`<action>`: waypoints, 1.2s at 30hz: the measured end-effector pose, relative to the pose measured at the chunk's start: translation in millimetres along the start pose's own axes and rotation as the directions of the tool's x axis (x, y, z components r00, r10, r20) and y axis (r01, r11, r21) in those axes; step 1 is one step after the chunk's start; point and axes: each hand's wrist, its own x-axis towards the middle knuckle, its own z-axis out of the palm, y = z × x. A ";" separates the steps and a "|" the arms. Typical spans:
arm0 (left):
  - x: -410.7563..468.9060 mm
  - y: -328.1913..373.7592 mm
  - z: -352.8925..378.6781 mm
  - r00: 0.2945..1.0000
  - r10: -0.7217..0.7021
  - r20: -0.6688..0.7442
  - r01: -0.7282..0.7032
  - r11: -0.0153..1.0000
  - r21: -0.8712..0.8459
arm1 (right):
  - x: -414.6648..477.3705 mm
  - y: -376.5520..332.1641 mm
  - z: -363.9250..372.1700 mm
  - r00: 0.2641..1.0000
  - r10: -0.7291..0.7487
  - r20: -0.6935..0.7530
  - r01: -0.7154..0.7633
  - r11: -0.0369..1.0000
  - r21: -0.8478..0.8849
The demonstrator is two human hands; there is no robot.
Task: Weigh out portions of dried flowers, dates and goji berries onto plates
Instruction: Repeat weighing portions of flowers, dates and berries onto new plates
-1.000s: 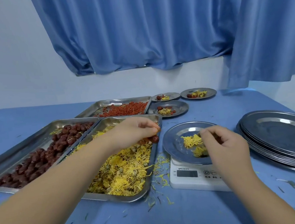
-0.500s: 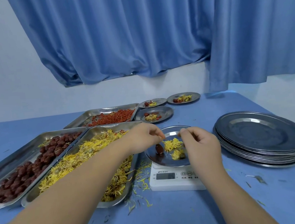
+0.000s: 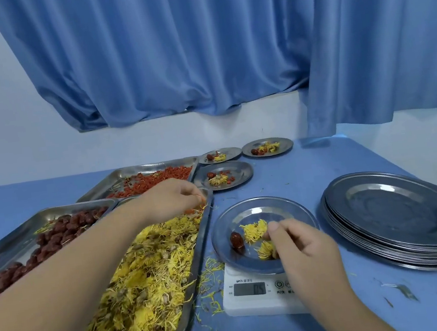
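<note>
A steel plate (image 3: 258, 207) sits on a white kitchen scale (image 3: 253, 302). On it lie one dark red date (image 3: 236, 239) and two yellow dried flowers (image 3: 253, 231). My right hand (image 3: 305, 251) rests over the plate's near right side, fingers curled onto the nearer flower. My left hand (image 3: 170, 198) reaches across the far end of the flower tray (image 3: 144, 284), fingertips pinched on small orange-red goji berries (image 3: 195, 210) lying there. Behind it stands the goji berry tray (image 3: 153, 180). The date tray (image 3: 28, 243) is at the left.
A stack of several empty steel plates (image 3: 400, 217) stands at the right. Three filled plates (image 3: 224, 177) (image 3: 220, 155) (image 3: 267, 147) sit at the back. Loose petals are scattered around the scale on the blue table (image 3: 309, 176).
My left hand let go of a date onto the plate, then drew back left to the far end of the flower tray. My right hand stayed over the flowers on the plate.
</note>
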 end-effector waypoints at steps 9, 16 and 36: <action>67.2 -98.1 -51.4 0.934 -0.228 -0.274 0.238 0.971 0.002 | 103.0 -16.1 19.1 0.941 -0.049 0.335 0.137 0.959 -0.246; 126.3 -133.3 -34.1 0.913 -0.343 -0.223 0.346 0.938 -0.026 | 130.7 9.1 26.7 0.932 -0.080 0.353 0.218 0.903 -0.371; 209.9 -138.7 -0.9 0.927 -0.357 0.115 0.301 0.891 0.341 | 131.5 21.2 18.0 0.900 -0.090 0.426 0.285 0.861 -0.421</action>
